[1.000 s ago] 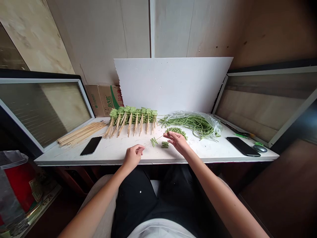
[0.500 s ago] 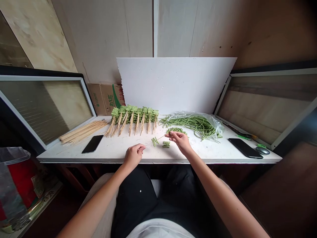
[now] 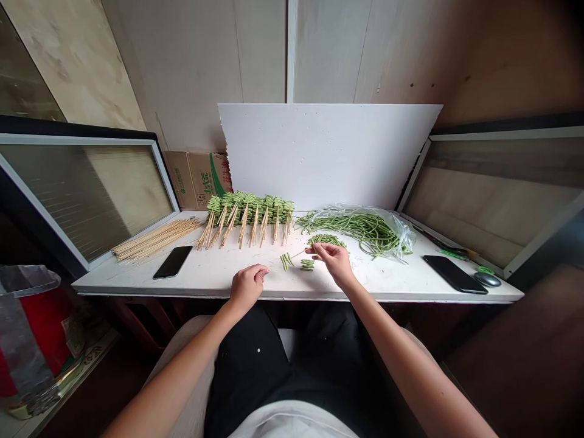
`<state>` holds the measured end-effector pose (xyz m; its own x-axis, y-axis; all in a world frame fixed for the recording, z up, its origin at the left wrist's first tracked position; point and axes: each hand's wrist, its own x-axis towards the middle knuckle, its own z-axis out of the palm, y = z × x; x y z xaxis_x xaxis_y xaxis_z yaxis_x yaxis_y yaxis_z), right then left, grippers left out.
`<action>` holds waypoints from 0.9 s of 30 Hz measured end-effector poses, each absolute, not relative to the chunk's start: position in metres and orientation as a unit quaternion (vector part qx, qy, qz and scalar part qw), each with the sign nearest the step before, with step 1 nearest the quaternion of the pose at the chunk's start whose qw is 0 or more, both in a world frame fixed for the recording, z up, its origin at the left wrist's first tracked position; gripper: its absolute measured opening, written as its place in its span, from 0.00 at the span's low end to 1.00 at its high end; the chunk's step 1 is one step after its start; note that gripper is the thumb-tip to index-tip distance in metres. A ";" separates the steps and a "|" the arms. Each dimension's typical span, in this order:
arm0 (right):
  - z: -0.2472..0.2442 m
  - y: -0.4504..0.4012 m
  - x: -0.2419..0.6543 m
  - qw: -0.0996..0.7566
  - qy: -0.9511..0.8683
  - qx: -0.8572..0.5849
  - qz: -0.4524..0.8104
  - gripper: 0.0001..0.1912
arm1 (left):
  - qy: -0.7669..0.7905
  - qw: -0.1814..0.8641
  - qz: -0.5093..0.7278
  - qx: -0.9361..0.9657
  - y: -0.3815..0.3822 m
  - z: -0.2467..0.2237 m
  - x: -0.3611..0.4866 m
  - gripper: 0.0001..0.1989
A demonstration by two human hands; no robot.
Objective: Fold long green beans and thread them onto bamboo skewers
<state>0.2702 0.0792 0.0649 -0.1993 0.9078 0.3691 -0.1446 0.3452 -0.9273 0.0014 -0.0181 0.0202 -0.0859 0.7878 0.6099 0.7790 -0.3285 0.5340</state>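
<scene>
Thumb and fingers of my right hand (image 3: 335, 263) pinch a thin bamboo skewer (image 3: 298, 253), held a little above the white table. Several short green bean pieces (image 3: 286, 261) are at the skewer's left end. Just below the skewer lies a small row of cut bean pieces (image 3: 307, 264). A heap of cut pieces (image 3: 327, 240) sits behind my right hand, partly covered by it. To the left, near the front edge, my left hand (image 3: 249, 285) is closed with thumb against curled fingers; whatever may be between them is hidden.
Stacked bean skewers (image 3: 250, 210) stand at the back, sticks pointing forward. Loose skewers (image 3: 157, 239) and a phone (image 3: 173, 262) lie left. Long beans (image 3: 365, 228) in a clear bag (image 3: 400, 230) are back right. Another phone (image 3: 454, 274) and a mouse (image 3: 487, 279) lie right.
The whole view has shifted slightly. Both hands keep nearly the same pose, and the skewer stays in my right hand.
</scene>
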 end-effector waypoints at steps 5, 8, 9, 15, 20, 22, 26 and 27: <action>0.062 0.076 0.269 0.548 -0.610 -0.314 0.479 0.22 | 0.580 -0.005 0.464 0.670 -0.019 0.019 0.002 0.12; 0.061 0.073 0.266 0.554 -0.599 -0.308 0.489 0.22 | 0.578 -0.009 0.468 0.669 -0.019 0.017 0.002 0.12; 0.061 0.072 0.265 0.556 -0.596 -0.307 0.491 0.23 | 0.578 -0.009 0.469 0.668 -0.019 0.016 0.003 0.12; 0.064 0.065 0.261 0.563 -0.589 -0.307 0.491 0.22 | 0.581 -0.024 0.479 0.657 -0.019 0.016 0.001 0.12; 0.059 0.060 0.255 0.560 -0.584 -0.311 0.498 0.22 | 0.584 -0.036 0.481 0.653 -0.021 0.016 0.003 0.12; 0.054 0.057 0.248 0.551 -0.595 -0.306 0.499 0.21 | 0.569 -0.034 0.484 0.664 -0.022 0.016 0.007 0.12; 0.039 0.050 0.231 0.539 -0.594 -0.308 0.512 0.19 | 0.556 -0.027 0.496 0.666 -0.025 0.019 0.014 0.12; 0.035 0.049 0.228 0.540 -0.591 -0.309 0.515 0.19 | 0.558 -0.026 0.497 0.664 -0.025 0.020 0.014 0.12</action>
